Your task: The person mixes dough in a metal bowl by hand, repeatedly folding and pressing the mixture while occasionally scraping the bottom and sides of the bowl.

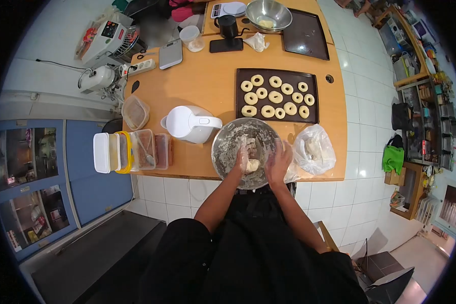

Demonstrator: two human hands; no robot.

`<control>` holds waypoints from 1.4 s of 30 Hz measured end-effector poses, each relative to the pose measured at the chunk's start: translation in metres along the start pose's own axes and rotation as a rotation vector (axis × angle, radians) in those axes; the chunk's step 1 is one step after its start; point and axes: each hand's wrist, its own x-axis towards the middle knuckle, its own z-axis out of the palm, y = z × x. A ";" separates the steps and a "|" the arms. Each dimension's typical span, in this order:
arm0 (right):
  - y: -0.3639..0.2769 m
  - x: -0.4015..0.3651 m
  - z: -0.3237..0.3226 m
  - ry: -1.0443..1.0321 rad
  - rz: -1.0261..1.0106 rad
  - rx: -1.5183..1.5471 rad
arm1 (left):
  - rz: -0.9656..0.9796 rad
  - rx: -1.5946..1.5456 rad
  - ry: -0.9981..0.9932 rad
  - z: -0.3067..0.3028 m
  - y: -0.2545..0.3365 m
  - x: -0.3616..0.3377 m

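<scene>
A steel mixing bowl (222,175) with flour and sticky dough smeared on its inside stands at the table's front edge. My left hand (242,158) is down in the bowl, coated with flour, its fingers against a pale lump of dough (252,165). More rough dough bits cling above it. At the bowl's right side is my right hand (278,163), slightly blurred, its fingers raised and apart with nothing visible in them. Close to its right sits a clear plastic bag (314,150) with something whitish inside.
Behind the bowl, a dark baking tray (313,112) carries several dough rings. A white electric kettle (190,124) and plastic tubs (146,147) stand left. Farther back are a scale (171,54), a black gooseneck kettle (228,26), another steel bowl (268,15) and a second tray (305,35).
</scene>
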 end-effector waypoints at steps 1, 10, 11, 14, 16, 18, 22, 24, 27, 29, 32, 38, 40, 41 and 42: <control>0.000 -0.001 0.002 -0.133 -0.083 0.150 | -0.011 -0.016 -0.015 -0.011 -0.004 0.013; 0.003 -0.041 0.051 -0.755 0.346 0.786 | 0.088 -0.247 0.006 -0.021 -0.011 0.013; 0.001 -0.032 0.042 -0.817 0.395 0.763 | 0.065 -0.228 -0.001 -0.021 -0.010 0.013; 0.004 -0.024 0.039 -0.813 0.385 0.759 | 0.036 -0.163 -0.010 -0.013 0.001 0.005; 0.013 -0.027 0.048 -0.785 0.338 0.840 | 0.035 -0.139 -0.030 -0.012 0.007 0.001; 0.022 -0.029 0.058 -0.775 0.309 0.979 | 0.036 -0.127 -0.083 -0.012 0.011 0.001; -0.004 -0.002 0.015 -0.870 0.474 0.980 | -0.002 0.031 0.003 -0.019 0.008 0.005; -0.011 0.007 0.005 -0.932 0.514 0.902 | 0.000 0.116 -0.033 -0.022 0.015 -0.003; 0.003 -0.006 0.030 -0.856 0.529 1.039 | -0.022 0.112 -0.035 -0.029 0.012 0.006; 0.000 -0.003 0.026 -0.773 0.595 1.062 | -0.048 0.059 -0.060 -0.034 0.011 0.012; 0.002 0.003 0.025 -0.577 0.695 1.187 | -0.107 -0.059 -0.110 -0.042 0.014 0.006; 0.036 -0.012 0.055 -0.683 0.399 0.960 | -0.245 -0.384 -0.265 -0.014 0.027 -0.030; 0.019 -0.026 0.053 -0.803 0.379 0.917 | -0.085 -0.152 -0.292 -0.032 -0.012 -0.007; 0.016 -0.030 0.051 -0.823 0.297 0.863 | -0.053 -0.089 -0.156 -0.036 -0.038 0.010; 0.011 -0.032 0.051 -0.804 0.262 0.637 | -0.023 -0.026 -0.021 -0.038 -0.050 0.019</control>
